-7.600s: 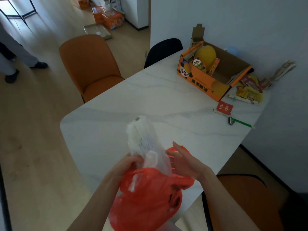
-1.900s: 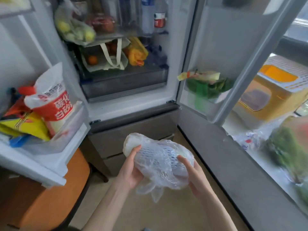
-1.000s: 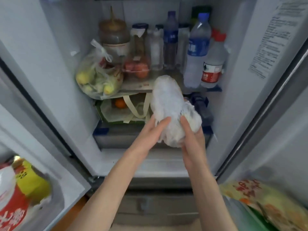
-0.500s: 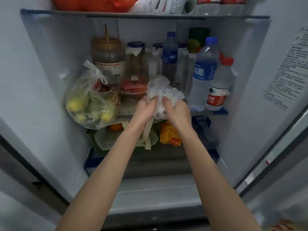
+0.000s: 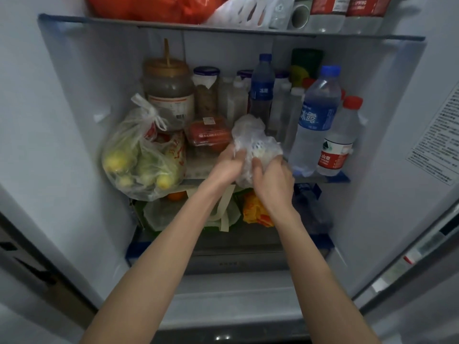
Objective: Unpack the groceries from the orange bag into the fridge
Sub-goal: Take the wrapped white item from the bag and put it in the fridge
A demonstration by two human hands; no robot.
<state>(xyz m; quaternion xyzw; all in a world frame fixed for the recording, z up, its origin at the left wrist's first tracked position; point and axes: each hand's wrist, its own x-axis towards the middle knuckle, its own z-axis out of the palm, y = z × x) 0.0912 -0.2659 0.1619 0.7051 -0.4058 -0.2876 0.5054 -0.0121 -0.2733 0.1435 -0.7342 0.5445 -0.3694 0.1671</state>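
A white foam-netted item in a clear plastic bag is held at the front of the fridge's middle shelf. My left hand grips its left side and my right hand grips its lower right. The bundle sits between a red clamshell box of tomatoes and a large water bottle. The orange bag from the table is not in view.
A clear bag of corn hangs over the shelf's left front. Jars and several bottles fill the back. An orange-red bag lies on the top shelf. Below are a tote bag and a yellow packet.
Both hands have pushed the wrapped bundle slightly further right and deeper onto the middle shelf; the view has moved closer to the fridge.
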